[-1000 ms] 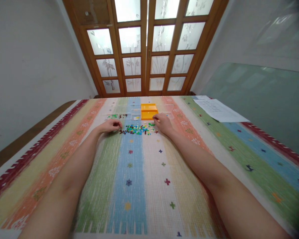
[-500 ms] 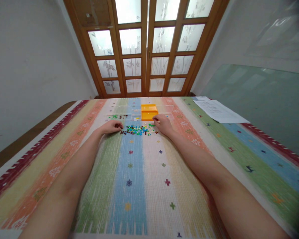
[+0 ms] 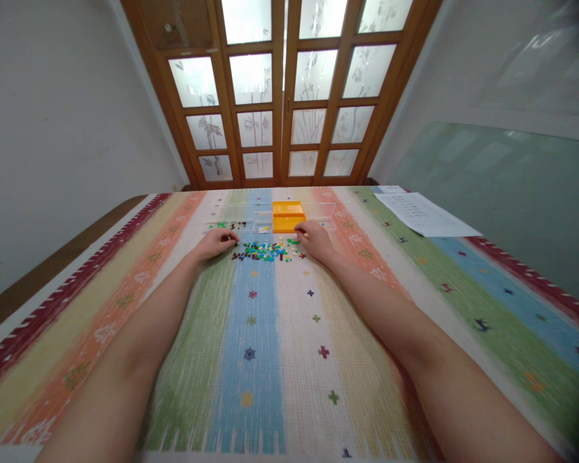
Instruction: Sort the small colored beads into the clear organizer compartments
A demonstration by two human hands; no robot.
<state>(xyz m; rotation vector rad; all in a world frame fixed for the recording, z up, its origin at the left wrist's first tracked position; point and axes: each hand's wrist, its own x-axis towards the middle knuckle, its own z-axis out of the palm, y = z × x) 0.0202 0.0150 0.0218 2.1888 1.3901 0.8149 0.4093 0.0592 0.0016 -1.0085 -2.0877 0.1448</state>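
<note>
A loose pile of small building bricks [image 3: 265,251] in blue, green, dark red, white and yellow lies on the striped cloth. My left hand [image 3: 218,244] is at the pile's left end, thumb and fingers pinched together. What is in that pinch, if anything, is too small to make out. My right hand [image 3: 315,239] rests at the pile's right end, its fingers closed beside the front edge of an orange box [image 3: 288,224]. Its fingertips hide whatever they hold. Behind my left hand, green and dark bricks sit in a clear plastic tray [image 3: 248,226].
The orange box lies opened flat, with clear plastic compartments on both sides of it. Printed paper sheets [image 3: 427,215] lie at the table's far right. The tablecloth [image 3: 289,360] covers the table, and wooden glazed doors [image 3: 284,116] stand beyond its far edge.
My left hand has shifted slightly forward, away from the dark bricks at the pile's left end toward the clear tray. My right hand has stayed nearly still.
</note>
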